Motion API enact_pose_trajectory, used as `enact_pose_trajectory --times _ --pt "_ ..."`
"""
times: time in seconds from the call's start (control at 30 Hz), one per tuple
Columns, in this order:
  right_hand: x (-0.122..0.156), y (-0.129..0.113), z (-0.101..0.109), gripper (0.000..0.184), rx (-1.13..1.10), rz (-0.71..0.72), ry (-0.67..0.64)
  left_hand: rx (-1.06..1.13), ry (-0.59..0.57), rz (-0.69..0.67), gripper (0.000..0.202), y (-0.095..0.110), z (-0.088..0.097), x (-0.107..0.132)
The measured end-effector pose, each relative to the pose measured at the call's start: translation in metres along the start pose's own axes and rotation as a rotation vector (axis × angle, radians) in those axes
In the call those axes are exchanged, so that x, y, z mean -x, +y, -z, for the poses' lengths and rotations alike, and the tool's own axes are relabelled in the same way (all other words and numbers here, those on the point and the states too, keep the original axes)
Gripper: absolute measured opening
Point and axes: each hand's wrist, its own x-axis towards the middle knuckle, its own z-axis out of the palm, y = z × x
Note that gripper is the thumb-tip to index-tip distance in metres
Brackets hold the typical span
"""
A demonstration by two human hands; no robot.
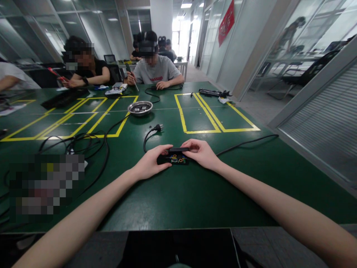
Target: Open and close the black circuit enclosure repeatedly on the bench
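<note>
Near the tabletop's front edge (178, 219), left hand (149, 163) clasped open casing (182, 161), perhaps for steadiness; right hand (202, 153) pinched its cover (179, 149).

Open black case (184, 162) shows circuitry (175, 161) beside its cover (179, 150).

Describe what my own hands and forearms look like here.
Your left hand and right hand are bare, with no glove, ring or watch visible. Your left forearm and right forearm are bare too, tapering toward the hands, with no sleeve or marking showing.
</note>
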Motion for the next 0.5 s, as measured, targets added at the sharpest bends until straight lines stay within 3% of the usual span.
enact_pose_trajectory --times 0.5 --pt "-0.0031 0.0074 -0.0067 0.014 0.02 0.064 0.1 -0.076 -0.004 0.025 0.07 -0.003 0.0005 0.0004"
